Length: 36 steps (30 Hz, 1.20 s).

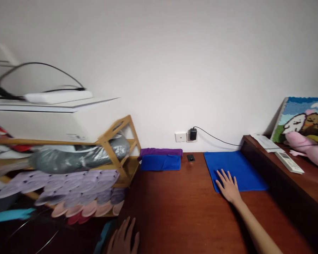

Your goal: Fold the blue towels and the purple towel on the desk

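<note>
- Resting palm down, the person's right hand [229, 190] lies over the near left corner of a blue cloth [243, 171]; fingers spread and straight, grip released.
- Blue cloth: spread flat at the far right corner of the brown table [175, 211], its far side along the table's wall edge, its right side beside the raised ledge [316, 188].
- Left hand [123, 238]: at the table's left edge, toward the near end, partly out of view; fingers extended and slightly apart, grip loose. I cannot tell whether it touches the wood.
- Far left corner of table: folded blue cloth [159, 163], with a purple cloth [164, 152] just behind it, nearer the wall.
- Far edge of table, between the two blue pieces: small black fitting [190, 158]. Above it, a black plug [193, 134] in the wall socket; its cable runs right toward the ledge.
- On the ledge, from its far left corner rightward: white paper [263, 141], white remote [288, 163], pink plush toy [312, 150]; a picture [316, 109] leans behind.
- Beyond the table's left edge: wooden rack [113, 151] with rows of slippers [76, 181], blurred.
</note>
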Tool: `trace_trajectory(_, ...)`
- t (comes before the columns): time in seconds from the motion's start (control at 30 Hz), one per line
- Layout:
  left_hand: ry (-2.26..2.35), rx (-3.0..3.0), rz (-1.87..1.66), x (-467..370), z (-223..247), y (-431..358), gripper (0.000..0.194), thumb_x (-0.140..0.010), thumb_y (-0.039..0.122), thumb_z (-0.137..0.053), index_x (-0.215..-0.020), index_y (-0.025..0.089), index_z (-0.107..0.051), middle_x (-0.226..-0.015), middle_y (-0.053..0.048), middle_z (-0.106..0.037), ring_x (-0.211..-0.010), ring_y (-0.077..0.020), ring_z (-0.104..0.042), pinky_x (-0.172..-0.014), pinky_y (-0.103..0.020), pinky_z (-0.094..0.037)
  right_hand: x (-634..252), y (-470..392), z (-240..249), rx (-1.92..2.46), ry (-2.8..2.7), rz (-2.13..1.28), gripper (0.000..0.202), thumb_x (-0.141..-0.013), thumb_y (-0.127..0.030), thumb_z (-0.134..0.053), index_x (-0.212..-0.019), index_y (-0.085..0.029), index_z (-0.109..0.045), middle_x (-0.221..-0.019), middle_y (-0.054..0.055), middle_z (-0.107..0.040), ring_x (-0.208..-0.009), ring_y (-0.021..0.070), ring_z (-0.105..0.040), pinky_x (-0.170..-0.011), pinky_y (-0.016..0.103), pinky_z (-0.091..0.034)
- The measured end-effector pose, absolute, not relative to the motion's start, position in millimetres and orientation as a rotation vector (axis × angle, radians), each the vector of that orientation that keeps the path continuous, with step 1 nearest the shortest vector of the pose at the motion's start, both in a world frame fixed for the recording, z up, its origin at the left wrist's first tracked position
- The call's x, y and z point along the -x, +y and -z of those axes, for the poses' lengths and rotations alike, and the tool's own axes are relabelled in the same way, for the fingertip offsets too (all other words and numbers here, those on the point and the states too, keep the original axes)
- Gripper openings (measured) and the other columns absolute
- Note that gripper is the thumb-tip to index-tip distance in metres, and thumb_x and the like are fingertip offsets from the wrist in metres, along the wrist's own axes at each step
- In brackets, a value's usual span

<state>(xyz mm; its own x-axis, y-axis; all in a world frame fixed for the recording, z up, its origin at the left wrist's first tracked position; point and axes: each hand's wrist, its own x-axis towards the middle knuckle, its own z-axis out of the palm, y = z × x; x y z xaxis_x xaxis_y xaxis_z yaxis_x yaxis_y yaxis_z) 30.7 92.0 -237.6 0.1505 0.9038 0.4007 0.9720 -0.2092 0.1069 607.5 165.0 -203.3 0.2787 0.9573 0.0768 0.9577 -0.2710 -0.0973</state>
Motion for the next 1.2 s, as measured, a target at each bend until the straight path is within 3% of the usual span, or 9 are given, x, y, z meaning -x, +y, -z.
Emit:
trace_trajectory(0.13,-1.838,2.189,0.605,-43.5,224.2,84.1,0.054,-0.102,0.040,-0.041,-0.144,0.020,-0.068,-0.152,-0.011,-0.066,-0.142,-0.0302,-0.060,-0.118,-0.050,-0.049,-564.6,141.7,213.3,2.484,-1.795,-0.040,0.068,-0.107,-0.056,-0.022,-0.172,-0.035,-0.031,-0.180,-0.002,-0.024,-0.166,0.0321,-0.017,-0.133,0.060,-0.014)
trace_trajectory(0.23,-1.835,2.193,0.626,-46.2,221.4,79.7,0.051,-0.103,0.039,-0.043,-0.145,0.021,-0.067,-0.153,-0.011,-0.065,-0.143,-0.0298,-0.059,-0.119,-0.050,-0.049,-538.6,154.5,190.0,2.435,-1.737,-0.006,0.069,-0.107,-0.053,-0.024,-0.168,-0.026,-0.040,-0.177,0.004,-0.032,-0.165,0.0333,-0.021,-0.132,0.060,-0.019)
trace_trajectory(0.4,-1.851,2.201,0.636,-46.4,228.2,75.1,0.054,-0.102,0.038,-0.048,-0.151,0.021,-0.064,-0.158,-0.011,-0.061,-0.146,-0.0319,-0.057,-0.122,-0.053,-0.047,-445.9,210.7,130.2,1.928,-2.025,0.071,0.053,-0.108,-0.034,-0.031,-0.143,-0.024,-0.069,-0.162,0.008,-0.055,-0.149,0.0269,-0.047,-0.124,0.040,-0.038)
trace_trajectory(0.5,-1.849,2.203,0.661,-44.6,238.8,75.7,0.056,-0.101,0.037,-0.050,-0.154,0.023,-0.061,-0.160,-0.010,-0.059,-0.147,-0.0327,-0.056,-0.122,-0.054,-0.046,-370.8,252.2,111.1,1.715,-2.303,0.057,0.050,-0.100,-0.023,-0.047,-0.146,-0.025,-0.066,-0.161,0.009,-0.054,-0.137,0.0271,-0.056,-0.114,0.038,-0.046)
trace_trajectory(0.6,-1.829,2.195,0.683,-41.5,251.9,78.4,0.057,-0.100,0.037,-0.051,-0.155,0.024,-0.060,-0.160,-0.010,-0.059,-0.146,-0.0332,-0.057,-0.121,-0.055,-0.048,-309.9,290.8,109.6,1.682,-2.500,0.058,0.059,-0.099,-0.015,-0.050,-0.156,-0.028,-0.055,-0.165,0.009,-0.051,-0.131,0.0265,-0.059,-0.105,0.037,-0.050)
trace_trajectory(0.8,-1.824,2.159,0.667,-42.0,260.3,76.3,0.058,-0.098,0.034,-0.054,-0.155,0.025,-0.060,-0.160,-0.010,-0.059,-0.146,-0.0332,-0.056,-0.121,-0.056,-0.047,-265.2,317.4,127.7,1.832,-2.460,0.051,0.037,-0.104,-0.010,-0.041,-0.125,-0.017,-0.071,-0.128,0.018,-0.071,-0.120,0.0289,-0.063,-0.099,0.039,-0.045)
trace_trajectory(0.93,-1.832,2.160,0.673,-47.9,248.9,72.2,0.057,-0.099,0.033,-0.053,-0.154,0.021,-0.061,-0.163,-0.012,-0.056,-0.148,-0.0332,-0.053,-0.123,-0.055,-0.044,-261.0,284.6,117.5,1.856,-2.389,0.077,0.028,-0.106,-0.018,-0.047,-0.123,-0.017,-0.070,-0.120,0.016,-0.072,-0.116,0.0292,-0.062,-0.097,0.038,-0.044)
trace_trajectory(1.07,-1.823,2.176,0.728,-49.6,224.5,72.7,0.052,-0.100,0.033,-0.052,-0.148,0.017,-0.067,-0.156,-0.017,-0.062,-0.144,-0.0349,-0.057,-0.119,-0.056,-0.047,-258.8,222.9,73.7,1.774,-2.277,0.095,0.026,-0.109,-0.027,-0.047,-0.116,-0.021,-0.071,-0.112,0.011,-0.074,-0.111,0.0269,-0.064,-0.097,0.036,-0.044)
trace_trajectory(1.2,-1.814,2.373,0.804,-53.3,190.6,63.0,0.044,-0.103,0.043,-0.055,-0.138,0.023,-0.074,-0.142,-0.014,-0.072,-0.139,-0.0354,-0.062,-0.120,-0.059,-0.046,-260.8,150.2,15.1,1.748,-2.098,-0.148,0.020,-0.104,-0.025,-0.051,-0.100,-0.024,-0.071,-0.100,0.005,-0.078,-0.095,0.0215,-0.070,-0.079,0.027,-0.045)
